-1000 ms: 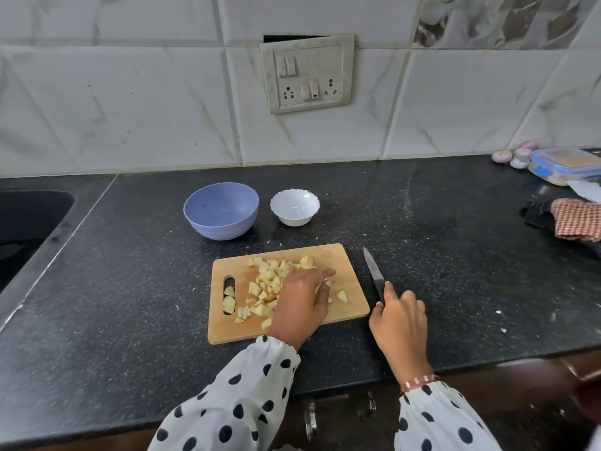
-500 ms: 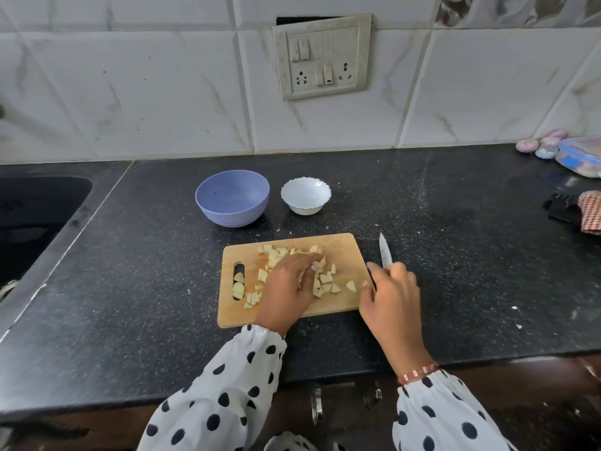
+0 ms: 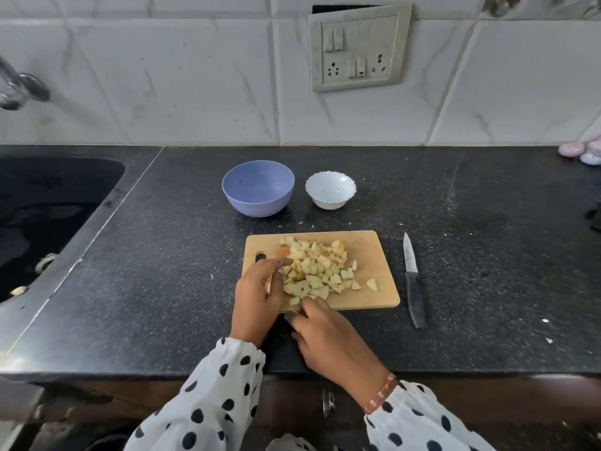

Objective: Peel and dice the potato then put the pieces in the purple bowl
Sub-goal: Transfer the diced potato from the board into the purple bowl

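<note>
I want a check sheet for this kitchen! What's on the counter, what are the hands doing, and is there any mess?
Surface: black speckled counter, a few pale crumbs near its right edge.
Job's things: potato pieces piled on the wooden cutting board; purple bowl behind the board, no pieces in it; knife flat on the counter right of the board.
Clutter: small white bowl beside the purple one.
Grip: left hand cupped against the pile's left side; right hand at the board's near edge, fingertips at the pile.
Cables: nothing seen.
Surroundings: sink at left, tap, switch plate on tiled wall.
</note>
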`<state>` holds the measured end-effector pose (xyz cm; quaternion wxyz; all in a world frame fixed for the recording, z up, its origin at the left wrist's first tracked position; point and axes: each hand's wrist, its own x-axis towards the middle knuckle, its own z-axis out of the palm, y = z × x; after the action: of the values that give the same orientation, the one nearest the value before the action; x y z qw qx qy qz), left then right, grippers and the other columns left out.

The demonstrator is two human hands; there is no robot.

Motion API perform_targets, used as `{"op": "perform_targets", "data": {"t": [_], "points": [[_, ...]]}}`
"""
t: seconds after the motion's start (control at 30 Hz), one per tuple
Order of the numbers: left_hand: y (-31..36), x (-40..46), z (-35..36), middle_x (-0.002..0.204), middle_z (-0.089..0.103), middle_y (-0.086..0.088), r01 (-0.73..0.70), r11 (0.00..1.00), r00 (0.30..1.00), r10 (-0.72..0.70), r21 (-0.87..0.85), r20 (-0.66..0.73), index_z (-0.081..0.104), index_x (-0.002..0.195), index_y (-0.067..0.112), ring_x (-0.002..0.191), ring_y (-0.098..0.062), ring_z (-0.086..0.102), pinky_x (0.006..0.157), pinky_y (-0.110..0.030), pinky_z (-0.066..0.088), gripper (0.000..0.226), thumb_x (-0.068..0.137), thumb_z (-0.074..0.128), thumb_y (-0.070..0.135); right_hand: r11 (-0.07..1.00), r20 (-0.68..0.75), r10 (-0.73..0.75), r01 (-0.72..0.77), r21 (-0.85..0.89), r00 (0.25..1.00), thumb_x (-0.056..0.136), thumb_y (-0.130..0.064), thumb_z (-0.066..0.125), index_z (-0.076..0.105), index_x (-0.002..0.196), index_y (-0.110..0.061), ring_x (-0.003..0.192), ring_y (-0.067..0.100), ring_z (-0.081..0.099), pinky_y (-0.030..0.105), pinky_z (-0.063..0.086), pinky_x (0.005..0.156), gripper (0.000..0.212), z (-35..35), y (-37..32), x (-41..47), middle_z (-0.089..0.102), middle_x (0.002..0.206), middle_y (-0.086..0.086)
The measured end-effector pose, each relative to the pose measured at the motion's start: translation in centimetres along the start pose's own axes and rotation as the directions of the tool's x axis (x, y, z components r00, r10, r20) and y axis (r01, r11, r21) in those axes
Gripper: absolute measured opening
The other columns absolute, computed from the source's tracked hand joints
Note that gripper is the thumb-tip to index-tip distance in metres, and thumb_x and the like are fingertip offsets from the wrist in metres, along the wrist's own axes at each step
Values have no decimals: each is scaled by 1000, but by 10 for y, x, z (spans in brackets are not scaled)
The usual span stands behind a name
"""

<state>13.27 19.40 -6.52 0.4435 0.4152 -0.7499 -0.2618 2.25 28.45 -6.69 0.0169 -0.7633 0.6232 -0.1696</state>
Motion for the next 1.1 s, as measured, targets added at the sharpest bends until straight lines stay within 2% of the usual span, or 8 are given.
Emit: {"op": "perform_targets", "data": {"t": [0.2,0.37,0.43,0.6,0.87,0.97,1.03,1.1], "points": [[-1,2,5,94,63,8,-6,1000,1000,7,-19,10,69,95,9,93,2,54,82,-1,36,25,82,48,7,999,19,39,-39,31,999,57,1,79,64,74,-12,66,19,49,26,31,42,26,6,2,5,46,74,2],[-5,2,9,95,63,9,8,1000,998,-7,-20,60,69,97,12,91,-3,58,82,-6,40,26,82,47,10,990,50,53,-59,128,997,81,-3,57,62,86,-3,84,26,49,37,41,59,7,1,4,7,48,89,10],[-8,1,9,96,64,8,7,1000,997,-6,-17,70,69,98,11,92,-5,58,82,-6,40,25,83,49,5,968,34,90,-96,231,995,84,-7,55,63,90,-3,84,21,48,33,43,66,11,-3,7,8,48,90,7],[-11,2,6,96,63,6,26,999,998,-24,-27,65,68,98,10,90,4,54,74,-10,44,26,84,54,-6,858,-52,255,-202,472,965,83,-6,61,69,94,-7,65,2,47,11,42,61,14,-18,15,16,51,87,-4],[-14,0,0,104,63,7,78,994,988,-68,-72,136,67,102,16,97,6,53,85,-2,36,24,82,59,4,790,-97,480,-381,480,872,84,-12,66,71,96,-16,70,14,55,10,43,62,13,-30,45,39,57,92,-2],[-18,0,-3,109,61,7,55,996,979,-39,-74,199,66,106,15,104,1,53,93,-8,36,32,78,53,9,813,-85,411,-323,485,908,84,-15,66,71,93,-16,70,12,55,15,46,65,10,-41,41,34,60,90,-4],[-20,1,-4,107,62,8,67,995,984,-53,-74,171,66,105,14,103,0,55,91,-8,38,33,80,50,0,874,96,232,-251,417,968,87,-19,62,70,97,-17,73,9,56,17,48,67,13,-42,31,27,62,91,-7],[-20,3,-4,104,62,9,82,995,988,-73,-64,134,67,103,12,97,5,55,85,-3,37,34,83,49,-9,958,237,77,-138,252,968,91,-22,57,68,107,-19,80,14,58,20,48,70,19,-35,20,22,61,96,-7]]}}
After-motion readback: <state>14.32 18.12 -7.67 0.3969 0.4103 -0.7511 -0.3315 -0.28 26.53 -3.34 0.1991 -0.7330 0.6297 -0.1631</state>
